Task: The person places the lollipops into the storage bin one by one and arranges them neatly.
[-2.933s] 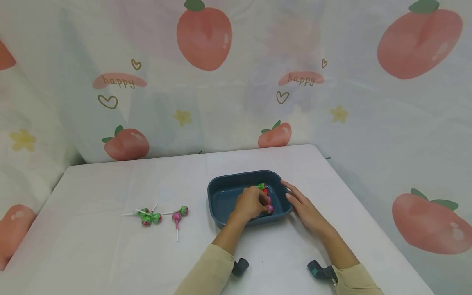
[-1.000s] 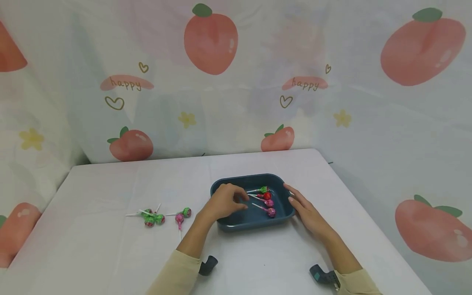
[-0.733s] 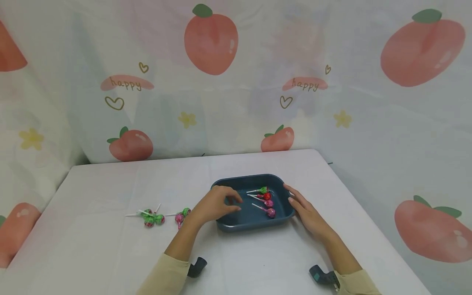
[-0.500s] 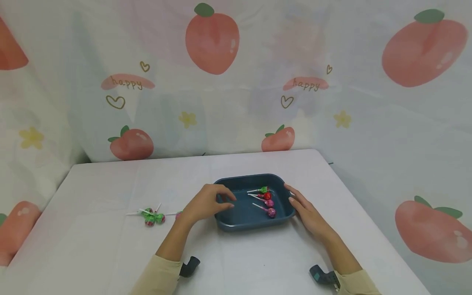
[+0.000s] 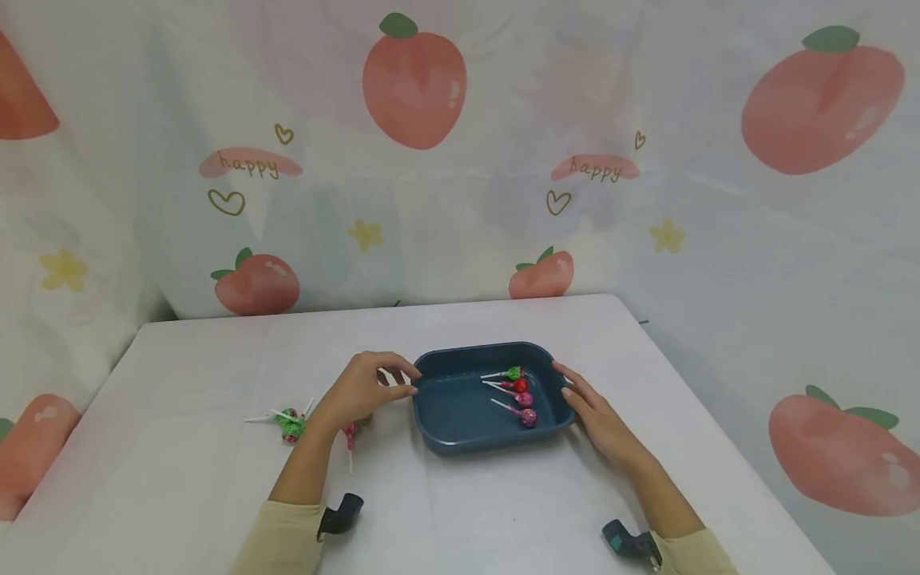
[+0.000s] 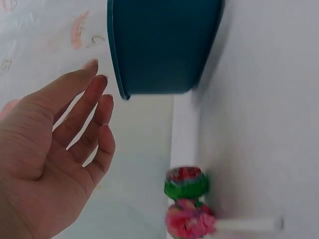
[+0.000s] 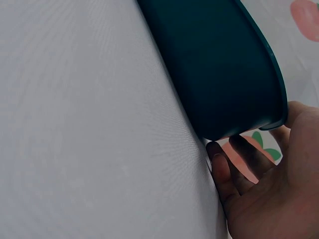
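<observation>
My left hand (image 5: pixel 362 391) hovers just outside the left end of a dark blue tray (image 5: pixel 453 415), fingers loosely bent and holding nothing; the left wrist view shows daylight between the hand and the tray. At the opposite end, my right hand (image 5: pixel 602 417) rests relaxed fingers against the tray's rim and outer wall. Inside the tray lie a green lollipop (image 5: pixel 514 373), a red lollipop (image 5: pixel 520 385) and two pink ones, heads to the right. Beneath my left wrist, a pink lollipop (image 6: pixel 189 219) and a green-and-red lollipop (image 6: pixel 186 183) lie on the table, partly hidden in the head view.
Several green lollipops (image 5: pixel 291 423) lie clustered farther left on the white-covered table (image 5: pixel 187 447), partly behind my left forearm. A dark wrist device (image 5: pixel 343 513) sits by the left sleeve, another wrist device (image 5: pixel 624 539) by the right. A peach-print cloth (image 5: pixel 446 216) hangs behind the table.
My left hand has let go of a pink lollipop in the tray, then withdrawn leftward past the tray's left rim. My right hand has stayed at the tray's right end.
</observation>
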{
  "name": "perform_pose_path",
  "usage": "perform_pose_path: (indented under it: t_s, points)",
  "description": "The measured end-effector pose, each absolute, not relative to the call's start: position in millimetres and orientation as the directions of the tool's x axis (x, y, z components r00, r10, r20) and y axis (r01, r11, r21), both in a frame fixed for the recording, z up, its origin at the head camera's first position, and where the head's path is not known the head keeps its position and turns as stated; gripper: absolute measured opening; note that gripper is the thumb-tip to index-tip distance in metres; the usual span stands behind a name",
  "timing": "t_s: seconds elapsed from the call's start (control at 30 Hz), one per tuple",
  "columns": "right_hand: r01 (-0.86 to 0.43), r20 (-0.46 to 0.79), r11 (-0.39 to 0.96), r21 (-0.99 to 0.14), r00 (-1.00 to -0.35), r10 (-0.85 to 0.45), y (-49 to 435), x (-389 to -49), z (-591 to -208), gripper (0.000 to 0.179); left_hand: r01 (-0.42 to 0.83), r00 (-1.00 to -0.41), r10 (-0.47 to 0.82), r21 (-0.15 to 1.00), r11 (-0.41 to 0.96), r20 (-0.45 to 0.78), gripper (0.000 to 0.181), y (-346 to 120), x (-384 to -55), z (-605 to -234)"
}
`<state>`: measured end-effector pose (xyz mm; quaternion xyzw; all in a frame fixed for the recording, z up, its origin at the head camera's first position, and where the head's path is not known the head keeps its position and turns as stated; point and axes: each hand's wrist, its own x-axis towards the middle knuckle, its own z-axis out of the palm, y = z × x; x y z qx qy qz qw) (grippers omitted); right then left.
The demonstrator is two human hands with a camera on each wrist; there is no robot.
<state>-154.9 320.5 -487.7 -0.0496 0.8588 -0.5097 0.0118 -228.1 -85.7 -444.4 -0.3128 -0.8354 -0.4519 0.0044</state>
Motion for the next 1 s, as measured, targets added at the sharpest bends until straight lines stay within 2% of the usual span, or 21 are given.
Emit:
perform_pose_path:
  t_s: [0.3,1.0]
  points:
    - [-0.063,0.022,0.468,-0.882,-0.995,-0.094,320,-155,-487,0.052,0.404,-0.866,0.471,0.789,0.463,0.167,0.018,-115,-236,-458]
    - [-0.078,0.032,0.464,-0.882,-0.994,-0.105,320,-155,-486,0.052,0.263,-0.86,0.509,0.829,0.494,-0.03,0.026,-150,-237,-476]
